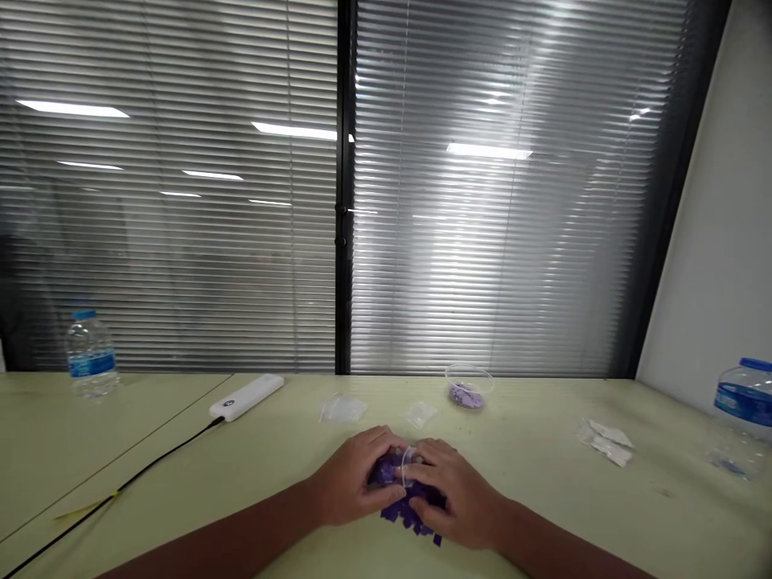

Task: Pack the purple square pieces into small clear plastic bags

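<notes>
Low in the middle of the head view, both hands are on a dark purple piece [399,508] with a jagged, square-notched lower edge; its exact kind is hard to make out. My left hand [357,476] grips it from the left, thumb in front and fingers curved over the far side. From the right, my right hand [453,492] is closed on it, with fingers bent over the top and the thumb near the front. A thin whitish loop or strip [405,466] shows between the fingertips. Much of the purple piece is hidden under the hands.
Beyond the hands lie clear plastic bags [342,408] and a clear round container [468,394] with lavender bits. White crumpled wrappers [606,441] lie to the right, near a water bottle [745,414]. Leftward are a white power bank [247,396] with a black cable and another bottle [91,358].
</notes>
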Tool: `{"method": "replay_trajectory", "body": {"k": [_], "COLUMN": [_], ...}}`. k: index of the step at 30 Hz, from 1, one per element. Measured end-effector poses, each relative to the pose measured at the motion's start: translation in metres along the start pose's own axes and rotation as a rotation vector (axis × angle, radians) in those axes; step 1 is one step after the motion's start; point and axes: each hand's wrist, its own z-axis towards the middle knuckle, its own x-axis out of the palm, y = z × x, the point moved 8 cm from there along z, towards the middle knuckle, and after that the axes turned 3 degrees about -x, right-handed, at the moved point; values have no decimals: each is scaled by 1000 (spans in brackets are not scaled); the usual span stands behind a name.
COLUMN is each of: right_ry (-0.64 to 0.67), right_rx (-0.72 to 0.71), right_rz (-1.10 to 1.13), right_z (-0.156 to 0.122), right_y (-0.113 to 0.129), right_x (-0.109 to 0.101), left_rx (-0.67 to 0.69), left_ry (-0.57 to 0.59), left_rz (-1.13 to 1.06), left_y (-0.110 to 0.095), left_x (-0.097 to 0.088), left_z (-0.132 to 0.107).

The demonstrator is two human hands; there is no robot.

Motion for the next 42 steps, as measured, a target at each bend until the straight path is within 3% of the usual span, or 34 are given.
{"method": "replay_trajectory", "body": {"k": [4, 13, 21, 31, 42], "right_ry": [38, -65, 27, 159, 8], "right_rx": [-4, -36, -137, 35, 14], "right_rz": [20, 78, 64, -95, 59], "right_z": [3, 0, 3, 6, 1], "right_y": [3, 5, 15, 5, 3], "right_x": [0, -9, -3, 9, -2], "left_rx": [-13, -23, 12, 42, -36], "left_ry": [14, 18, 59, 123, 56], "left_rz": [-13, 21, 51, 172, 75], "left_y": [3, 0, -3, -7, 1], "left_x": [2, 1, 3, 11, 5], "left_z": [-1, 0, 1, 0, 1]}}
